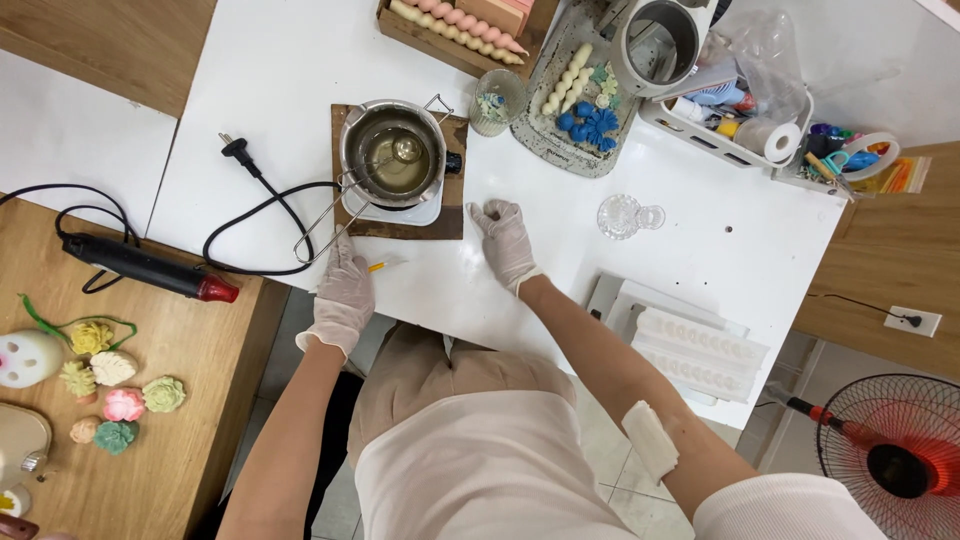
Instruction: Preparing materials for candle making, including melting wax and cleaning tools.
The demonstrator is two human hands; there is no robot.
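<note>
My left hand [343, 288], in a white glove, rests on the white table [560, 250] by the wire handle of a metal pot [392, 152]; a thin yellow-tipped stick [384, 265] lies at its fingertips. The pot holds clear liquid and stands on a small white hot plate over a brown mat [445, 222]. My right hand [505, 240], also gloved, lies flat on the table with fingers apart, just right of the mat and holding nothing. A small clear glass holder [625, 216] sits to its right.
A black heat gun [140, 266] and cable lie on the wooden side table with several flower-shaped candles [115, 390]. At the back are a tray with blue flowers [585, 125], a kettle [660, 40] and a white basket of supplies [740, 130]. White moulds [695, 350] sit at right; a fan [895, 460] stands on the floor.
</note>
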